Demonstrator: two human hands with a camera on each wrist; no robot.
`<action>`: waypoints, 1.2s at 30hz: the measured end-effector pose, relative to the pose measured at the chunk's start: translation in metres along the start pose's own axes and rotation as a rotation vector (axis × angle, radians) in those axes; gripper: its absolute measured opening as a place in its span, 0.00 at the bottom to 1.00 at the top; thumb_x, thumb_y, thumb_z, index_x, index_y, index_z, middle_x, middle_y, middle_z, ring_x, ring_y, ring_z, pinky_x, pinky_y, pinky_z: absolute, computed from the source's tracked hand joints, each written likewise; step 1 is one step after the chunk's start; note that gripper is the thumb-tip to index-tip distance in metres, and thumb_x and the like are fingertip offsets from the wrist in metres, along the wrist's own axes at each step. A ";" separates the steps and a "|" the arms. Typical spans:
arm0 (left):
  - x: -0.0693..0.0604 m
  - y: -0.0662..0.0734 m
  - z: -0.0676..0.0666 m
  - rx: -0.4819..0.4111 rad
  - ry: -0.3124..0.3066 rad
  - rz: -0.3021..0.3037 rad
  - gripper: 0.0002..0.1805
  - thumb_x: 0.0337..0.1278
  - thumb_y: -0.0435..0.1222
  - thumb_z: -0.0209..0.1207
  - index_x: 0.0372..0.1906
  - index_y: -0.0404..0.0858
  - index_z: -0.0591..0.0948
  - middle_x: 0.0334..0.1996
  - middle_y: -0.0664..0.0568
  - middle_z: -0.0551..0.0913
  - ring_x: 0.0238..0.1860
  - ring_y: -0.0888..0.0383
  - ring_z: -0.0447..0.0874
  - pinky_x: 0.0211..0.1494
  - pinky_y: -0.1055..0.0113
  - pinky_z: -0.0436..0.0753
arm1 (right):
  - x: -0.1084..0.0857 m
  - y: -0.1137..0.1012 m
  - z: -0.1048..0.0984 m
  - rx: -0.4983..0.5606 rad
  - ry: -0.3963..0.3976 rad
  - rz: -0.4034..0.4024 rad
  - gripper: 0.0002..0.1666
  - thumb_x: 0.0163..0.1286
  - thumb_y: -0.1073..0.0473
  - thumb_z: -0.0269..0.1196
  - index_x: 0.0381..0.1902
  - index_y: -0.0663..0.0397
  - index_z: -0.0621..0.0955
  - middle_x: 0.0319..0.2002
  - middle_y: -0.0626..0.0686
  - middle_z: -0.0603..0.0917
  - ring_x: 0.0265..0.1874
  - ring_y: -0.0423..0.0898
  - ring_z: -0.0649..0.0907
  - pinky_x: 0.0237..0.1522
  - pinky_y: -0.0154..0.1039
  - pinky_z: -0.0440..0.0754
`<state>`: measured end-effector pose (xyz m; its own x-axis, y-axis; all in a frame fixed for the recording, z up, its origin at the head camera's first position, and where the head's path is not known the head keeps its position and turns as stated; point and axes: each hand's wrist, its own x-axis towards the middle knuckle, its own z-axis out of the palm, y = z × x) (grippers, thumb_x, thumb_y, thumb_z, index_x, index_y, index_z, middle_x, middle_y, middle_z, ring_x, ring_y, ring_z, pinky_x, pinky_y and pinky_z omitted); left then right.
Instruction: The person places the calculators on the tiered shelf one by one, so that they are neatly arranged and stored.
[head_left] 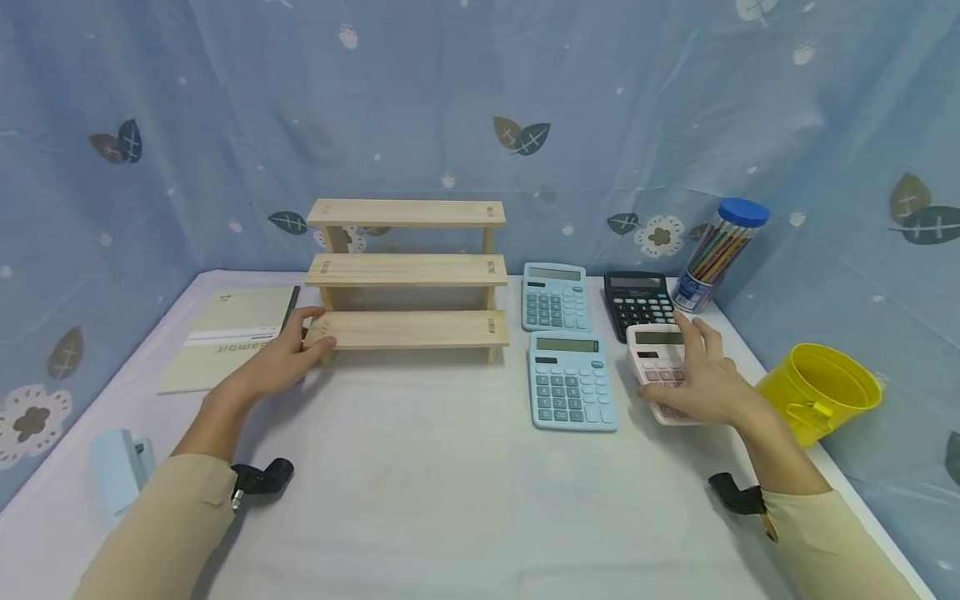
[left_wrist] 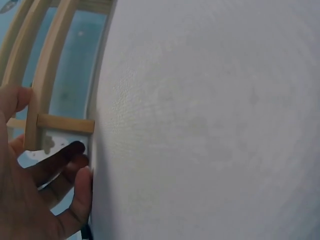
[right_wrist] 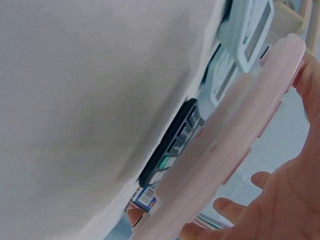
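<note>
A three-tier wooden display rack (head_left: 408, 329) stands at the back of the table. My left hand (head_left: 281, 358) pinches the left end of its lowest board, seen close up in the left wrist view as a pale wooden slat (left_wrist: 45, 75). My right hand (head_left: 701, 383) holds a pink calculator (head_left: 654, 358) by its edges, keys facing up. In the right wrist view, a gap shows between the pink calculator (right_wrist: 225, 145) and the tabletop. Beyond it lies a black calculator (head_left: 637, 300). Two light-blue calculators, one behind (head_left: 555, 300) and one in front (head_left: 572, 383), lie right of the rack.
A clear tube of pencils with a blue lid (head_left: 720, 254) leans at the back right corner. Nearby, a yellow bucket (head_left: 817, 392) tilts at the right edge. On the left are a notebook (head_left: 232, 333) and a light-blue object (head_left: 118, 473), partly behind the sleeve.
</note>
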<state>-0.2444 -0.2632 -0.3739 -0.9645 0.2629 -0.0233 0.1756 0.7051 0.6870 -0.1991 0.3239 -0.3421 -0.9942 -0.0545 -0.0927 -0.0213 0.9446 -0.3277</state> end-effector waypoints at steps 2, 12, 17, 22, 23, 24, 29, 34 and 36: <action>0.000 0.000 0.000 -0.013 -0.003 -0.008 0.39 0.80 0.52 0.46 0.81 0.40 0.44 0.61 0.23 0.71 0.55 0.36 0.78 0.50 0.49 0.79 | -0.001 -0.001 -0.002 0.004 0.010 -0.010 0.77 0.59 0.33 0.71 0.82 0.50 0.31 0.77 0.75 0.34 0.56 0.83 0.66 0.52 0.74 0.75; -0.001 0.000 -0.002 -0.044 -0.030 -0.049 0.42 0.78 0.55 0.49 0.82 0.45 0.43 0.60 0.27 0.73 0.55 0.39 0.77 0.43 0.59 0.80 | -0.002 -0.024 -0.013 0.045 0.038 -0.059 0.78 0.58 0.35 0.73 0.82 0.44 0.30 0.79 0.72 0.33 0.60 0.80 0.63 0.55 0.78 0.69; 0.001 -0.001 -0.005 -0.046 -0.037 -0.050 0.44 0.77 0.56 0.50 0.82 0.44 0.43 0.63 0.27 0.70 0.61 0.36 0.73 0.53 0.49 0.76 | 0.003 -0.042 -0.021 0.031 0.051 -0.084 0.78 0.57 0.34 0.74 0.83 0.44 0.31 0.79 0.70 0.34 0.59 0.80 0.63 0.53 0.77 0.71; 0.001 -0.004 -0.007 -0.013 -0.048 -0.053 0.44 0.77 0.57 0.49 0.82 0.43 0.43 0.64 0.25 0.70 0.59 0.35 0.77 0.55 0.45 0.77 | 0.007 -0.063 -0.026 0.061 0.076 -0.153 0.78 0.57 0.35 0.74 0.83 0.42 0.32 0.80 0.68 0.36 0.62 0.77 0.63 0.57 0.76 0.70; 0.000 -0.005 -0.006 -0.010 -0.053 -0.053 0.44 0.77 0.57 0.49 0.82 0.43 0.43 0.64 0.25 0.70 0.57 0.36 0.79 0.55 0.46 0.78 | 0.008 -0.067 -0.026 0.064 0.082 -0.167 0.78 0.57 0.36 0.75 0.83 0.42 0.33 0.80 0.67 0.37 0.62 0.75 0.63 0.57 0.75 0.70; 0.000 -0.005 -0.006 -0.008 -0.057 -0.052 0.44 0.77 0.57 0.48 0.82 0.43 0.43 0.64 0.25 0.69 0.56 0.37 0.81 0.54 0.46 0.80 | 0.008 -0.071 -0.027 0.066 0.088 -0.179 0.77 0.57 0.36 0.75 0.83 0.42 0.33 0.80 0.67 0.38 0.62 0.75 0.64 0.57 0.75 0.70; -0.002 -0.005 -0.005 -0.025 -0.068 -0.073 0.46 0.76 0.58 0.51 0.83 0.45 0.43 0.65 0.26 0.68 0.53 0.38 0.84 0.54 0.47 0.81 | 0.012 -0.091 -0.029 0.068 0.098 -0.211 0.76 0.57 0.36 0.74 0.84 0.41 0.34 0.80 0.64 0.39 0.59 0.70 0.68 0.57 0.72 0.73; -0.003 -0.003 -0.006 -0.031 -0.077 -0.091 0.46 0.75 0.59 0.50 0.83 0.47 0.40 0.66 0.26 0.66 0.56 0.36 0.80 0.57 0.43 0.76 | 0.019 -0.111 -0.035 0.072 0.096 -0.240 0.77 0.56 0.36 0.75 0.84 0.39 0.34 0.81 0.63 0.37 0.63 0.74 0.66 0.56 0.74 0.71; -0.002 -0.002 -0.006 -0.028 -0.085 -0.100 0.47 0.75 0.61 0.49 0.83 0.48 0.39 0.67 0.25 0.65 0.60 0.34 0.76 0.60 0.39 0.73 | 0.022 -0.119 -0.037 0.079 0.096 -0.248 0.77 0.56 0.35 0.75 0.83 0.37 0.34 0.81 0.62 0.36 0.67 0.76 0.63 0.57 0.76 0.69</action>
<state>-0.2438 -0.2697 -0.3708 -0.9565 0.2479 -0.1536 0.0726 0.7125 0.6979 -0.2227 0.2219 -0.2705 -0.9652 -0.2465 0.0878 -0.2608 0.8778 -0.4019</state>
